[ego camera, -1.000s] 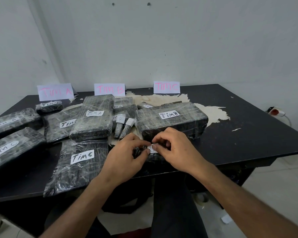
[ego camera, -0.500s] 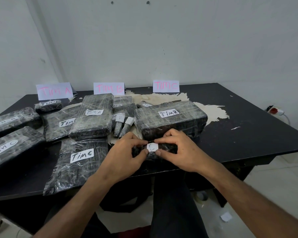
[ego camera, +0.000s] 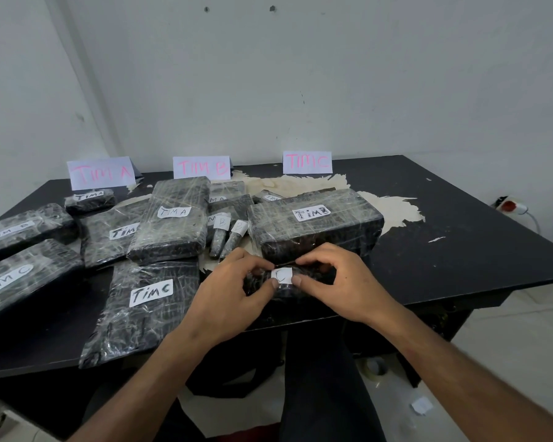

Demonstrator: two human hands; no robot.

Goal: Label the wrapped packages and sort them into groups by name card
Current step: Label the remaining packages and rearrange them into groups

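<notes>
A second ago the right hand [ego camera: 339, 279] lay over the small white label [ego camera: 282, 275], with its fingers bunched on top so that almost none of the paper showed. Since then that hand has drawn back to the right and the left hand [ego camera: 233, 288] has eased slightly left, so the label now lies flat and fully bared on the small wrapped package [ego camera: 288, 290], its handwritten "C" readable. Both thumbs have come to rest at the label's lower corners, one on either side, with the forefingers at its upper edge.
</notes>
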